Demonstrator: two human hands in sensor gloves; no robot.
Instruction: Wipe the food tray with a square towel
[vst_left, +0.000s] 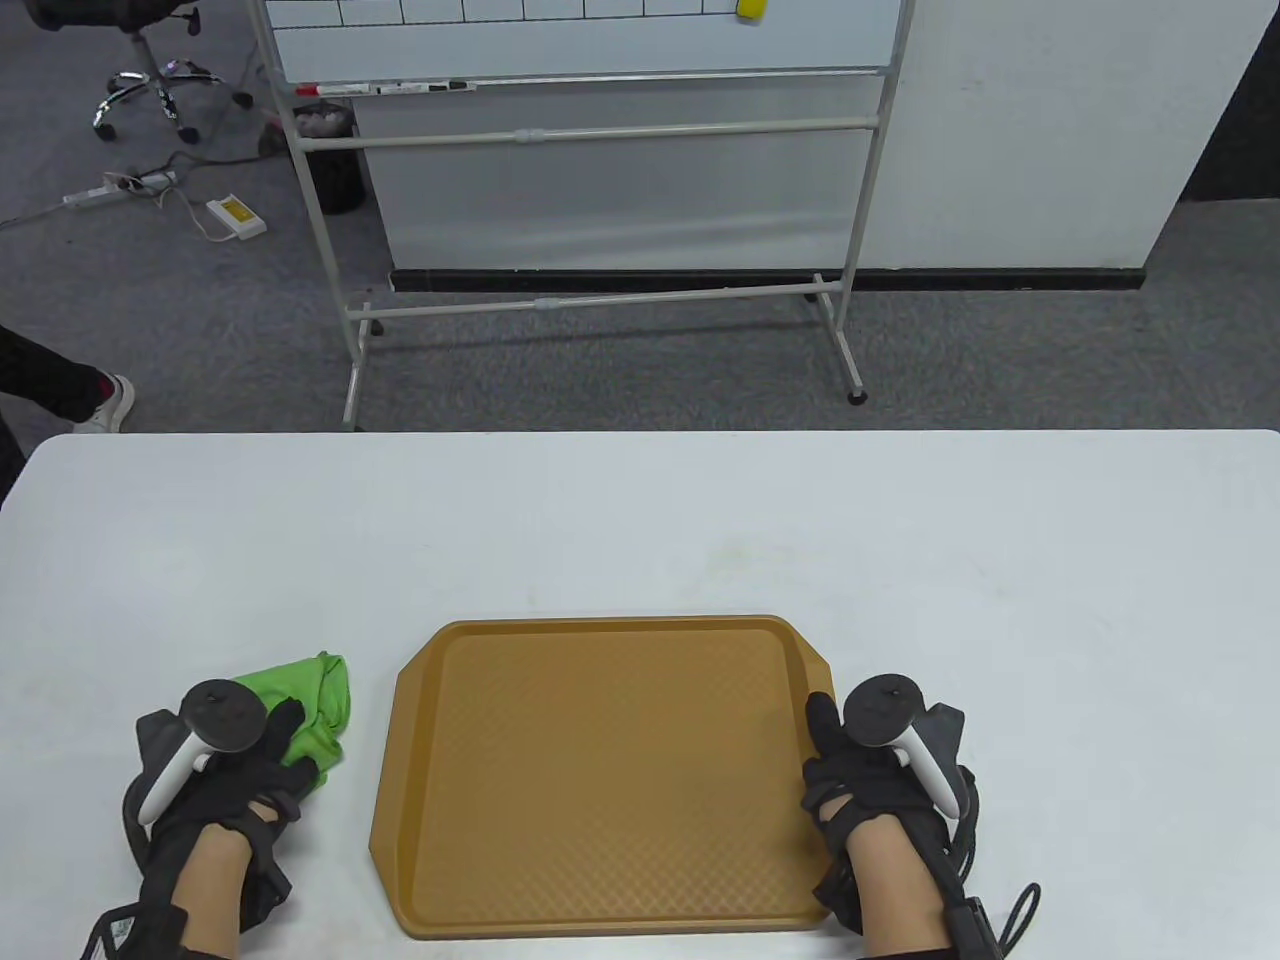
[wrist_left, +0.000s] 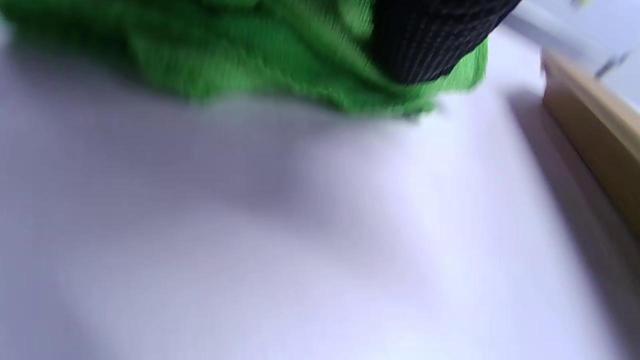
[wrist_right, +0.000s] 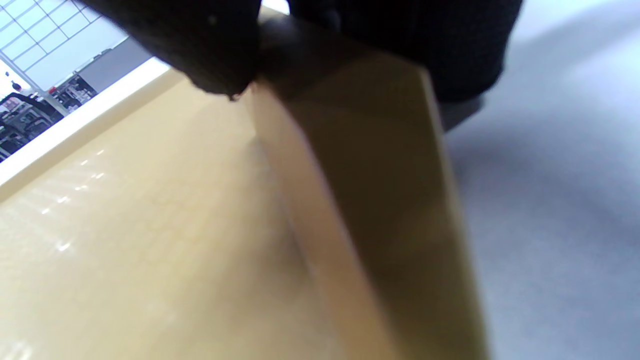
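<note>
A tan food tray (vst_left: 600, 780) lies flat on the white table near its front edge. A crumpled green towel (vst_left: 318, 705) lies on the table just left of the tray. My left hand (vst_left: 270, 755) grips the towel; in the left wrist view a gloved finger (wrist_left: 430, 40) presses into the green cloth (wrist_left: 240, 60), with the tray's edge (wrist_left: 595, 130) at the right. My right hand (vst_left: 840, 765) grips the tray's right rim; in the right wrist view its fingers (wrist_right: 200, 50) pinch the rim (wrist_right: 380, 200) from both sides.
The white table (vst_left: 640, 520) spreads wide behind the tray. Beyond its far edge stands a whiteboard on a wheeled frame (vst_left: 600, 150). An office chair (vst_left: 150, 70) and a power strip (vst_left: 110, 190) are on the floor at the far left.
</note>
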